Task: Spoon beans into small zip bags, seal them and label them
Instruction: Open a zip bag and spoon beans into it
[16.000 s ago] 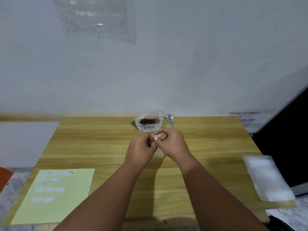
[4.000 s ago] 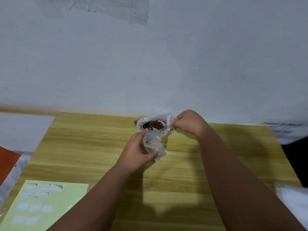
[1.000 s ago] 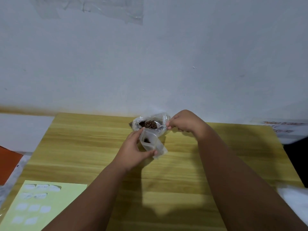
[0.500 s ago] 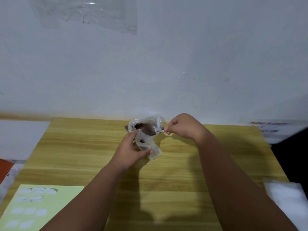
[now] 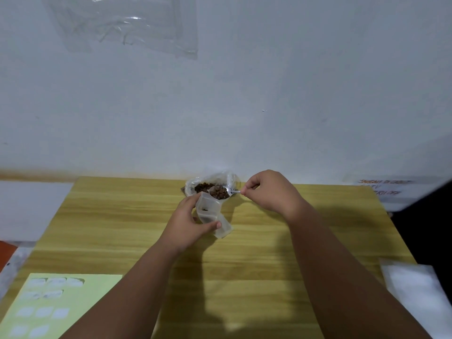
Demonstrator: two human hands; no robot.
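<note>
The zip bag (image 5: 210, 214) is held above the table (image 5: 264, 243), mouth open and turned up towards the wall (image 5: 244, 106). The left hand (image 5: 187, 225) grips it, thumb across its near side and fingers curled behind. A dark bean or two lie inside it. Right at its mouth, on the far side, hangs the spoon (image 5: 230, 191), heaped with beans (image 5: 218, 192). The right hand (image 5: 271, 192), just right of the zip bag, pinches the spoon's handle between thumb and curled fingers. Just beyond the zip bag an open clear pouch (image 5: 220, 179) with more beans sits at the table's far edge. Well nearer than the zip bag and to its left lies a pale green label sheet (image 5: 56, 307). Nearer and far to its right is a white stack of bags (image 5: 415, 292). High above the zip bag, a plastic sheet (image 5: 127, 23) is stuck on the wall.
</note>
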